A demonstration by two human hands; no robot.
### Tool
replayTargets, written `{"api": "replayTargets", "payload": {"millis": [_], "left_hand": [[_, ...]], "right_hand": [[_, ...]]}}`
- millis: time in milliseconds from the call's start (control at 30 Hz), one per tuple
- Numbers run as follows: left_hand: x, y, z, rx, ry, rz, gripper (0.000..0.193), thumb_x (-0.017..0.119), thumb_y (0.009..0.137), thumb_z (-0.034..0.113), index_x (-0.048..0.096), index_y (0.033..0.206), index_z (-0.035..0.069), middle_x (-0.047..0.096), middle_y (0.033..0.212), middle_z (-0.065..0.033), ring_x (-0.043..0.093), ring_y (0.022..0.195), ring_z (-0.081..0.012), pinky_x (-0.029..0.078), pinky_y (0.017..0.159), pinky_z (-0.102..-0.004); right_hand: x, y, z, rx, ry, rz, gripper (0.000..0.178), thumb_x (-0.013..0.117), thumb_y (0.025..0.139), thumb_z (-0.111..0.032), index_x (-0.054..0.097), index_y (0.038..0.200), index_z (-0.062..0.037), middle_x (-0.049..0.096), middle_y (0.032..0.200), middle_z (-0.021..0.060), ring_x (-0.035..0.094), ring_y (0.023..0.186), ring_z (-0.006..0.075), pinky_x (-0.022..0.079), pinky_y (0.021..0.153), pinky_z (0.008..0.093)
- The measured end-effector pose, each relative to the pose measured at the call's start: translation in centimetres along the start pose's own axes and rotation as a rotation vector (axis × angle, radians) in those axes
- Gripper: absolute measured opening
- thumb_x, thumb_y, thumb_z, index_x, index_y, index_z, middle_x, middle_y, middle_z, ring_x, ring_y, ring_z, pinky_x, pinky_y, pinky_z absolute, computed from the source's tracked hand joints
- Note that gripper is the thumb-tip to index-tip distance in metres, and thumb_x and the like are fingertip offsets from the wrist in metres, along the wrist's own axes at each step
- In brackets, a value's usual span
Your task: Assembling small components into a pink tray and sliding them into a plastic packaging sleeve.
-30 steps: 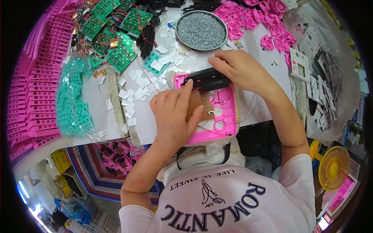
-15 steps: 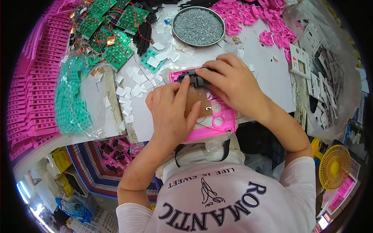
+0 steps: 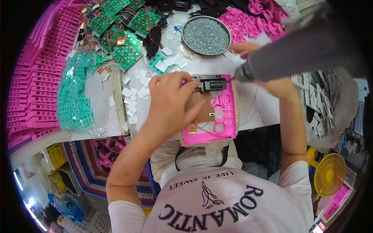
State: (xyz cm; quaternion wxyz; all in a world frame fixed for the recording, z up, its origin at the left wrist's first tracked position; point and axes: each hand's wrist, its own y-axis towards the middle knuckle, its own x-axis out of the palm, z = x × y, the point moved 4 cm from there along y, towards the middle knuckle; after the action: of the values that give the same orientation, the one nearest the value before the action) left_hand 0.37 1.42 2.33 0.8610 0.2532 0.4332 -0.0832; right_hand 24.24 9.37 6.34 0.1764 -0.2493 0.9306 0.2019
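Note:
A pink plastic casing (image 3: 210, 140) lies in front of me with its inside up. Across its far end sits a black plastic part (image 3: 217, 85), and a brown circuit board (image 3: 203, 112) with thin wires lies below that. My left hand (image 3: 168, 101) grips the casing's left side, its index finger at the black part's left end and its thumb over the board. On the right, a dark grey electric screwdriver (image 3: 299, 50), blurred by motion, is in my right hand (image 3: 278, 87). Its tip points at the casing's far right corner; whether they touch I cannot tell.
A round tray (image 3: 184, 39) of small screws stands beyond the casing. Green circuit boards (image 3: 128, 54) and teal rubber keypads (image 3: 74, 97) lie left, among white pads (image 3: 132, 99). Pink rings (image 3: 243, 25) are heaped far right, above bagged white panels (image 3: 316, 101). Pink casings (image 3: 42, 77) stack far left.
My right hand has left the black part and moved right, now holding the electric screwdriver. My left hand stays at the casing. More of the black part and casing shows.

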Motion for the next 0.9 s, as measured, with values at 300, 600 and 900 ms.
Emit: {"api": "replayTargets", "payload": {"millis": [300,600,900], "left_hand": [[5.9,13.6,-7.1,0.053,0.311,-0.222,0.017,0.074,0.083,0.028,0.076,0.097,0.019,0.071,0.096,-0.0038,0.062,0.103,-0.0268,0.039,0.090,-0.0490],[4.4,14.6,-5.9,0.021,0.212,-0.123,0.027,0.066,0.094,0.033,0.069,0.086,0.008,0.069,0.078,-0.0086,0.064,0.077,-0.0335,0.043,0.082,-0.0496],[0.5,4.4,2.0,0.227,-0.189,0.024,0.019,0.082,0.076,0.013,0.064,0.082,0.009,0.059,0.074,-0.0062,0.055,0.070,-0.0283,0.043,0.079,-0.0408]], "right_hand": [[0.1,7.4,-7.8,-0.253,0.878,-0.292,0.051,0.067,0.092,-0.021,0.052,0.136,0.0010,0.062,0.089,0.0085,0.059,0.071,0.0157,0.050,0.070,0.0339],[0.4,4.6,-5.2,-0.028,0.396,0.318,0.039,0.058,0.095,-0.012,0.052,0.132,0.0018,0.062,0.088,0.0091,0.058,0.072,0.0162,0.048,0.071,0.0331],[1.8,1.4,-6.5,-0.291,0.862,0.122,0.035,0.055,0.097,-0.020,0.049,0.130,-0.0070,0.052,0.072,-0.0002,0.049,0.062,0.0136,0.042,0.061,0.0316]]}}
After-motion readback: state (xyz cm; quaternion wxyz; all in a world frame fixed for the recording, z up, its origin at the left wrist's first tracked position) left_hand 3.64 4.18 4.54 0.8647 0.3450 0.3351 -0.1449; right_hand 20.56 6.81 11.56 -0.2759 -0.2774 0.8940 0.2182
